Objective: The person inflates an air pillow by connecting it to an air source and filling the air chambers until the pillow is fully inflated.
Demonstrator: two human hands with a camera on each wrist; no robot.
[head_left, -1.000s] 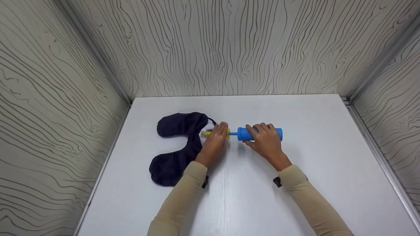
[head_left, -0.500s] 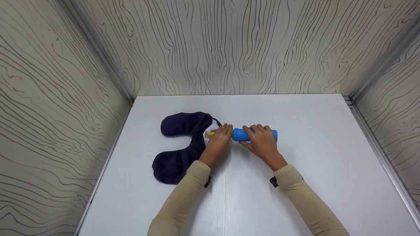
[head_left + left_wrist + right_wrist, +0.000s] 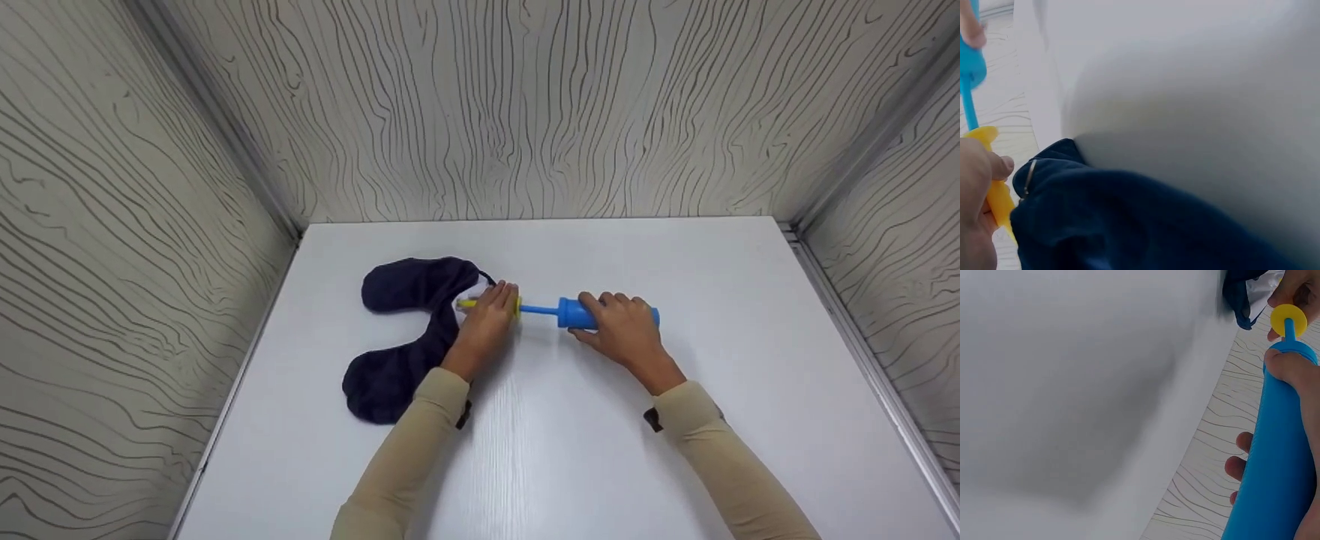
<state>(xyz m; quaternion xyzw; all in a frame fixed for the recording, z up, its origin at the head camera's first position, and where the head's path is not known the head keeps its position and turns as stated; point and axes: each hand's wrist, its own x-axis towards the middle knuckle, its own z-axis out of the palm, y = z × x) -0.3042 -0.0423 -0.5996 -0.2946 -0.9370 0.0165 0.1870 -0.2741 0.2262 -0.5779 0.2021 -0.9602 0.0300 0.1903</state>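
Wood-grain patterned walls (image 3: 525,105) close in your white table (image 3: 712,300) on three sides, with metal strips running down the corners.

Lying near the middle of that table is the hand pump: its blue barrel (image 3: 574,313) points to your right, and a thin blue rod (image 3: 538,309) runs out of it to a yellow nozzle end (image 3: 471,304) on your left. The rod is drawn well out of the barrel, so a clear stretch of it shows between your two hands.

Your right hand (image 3: 626,334) is wrapped round the blue barrel, fingers curled over the top and thumb underneath; the right wrist view shows the same grip from behind, with the yellow disc at the far end of the rod. Your left hand (image 3: 487,326) pinches the yellow nozzle end, fingers bent round it, right where it meets the dark navy neck pillow (image 3: 409,330). In the left wrist view the yellow piece sits against the pillow's cloth, beside a small metal zip pull (image 3: 1028,174).

That pillow lies flat and limp on the table, U-shaped, its two lobes reaching away to your left.

Both your forearms wear tan sleeves (image 3: 420,435).
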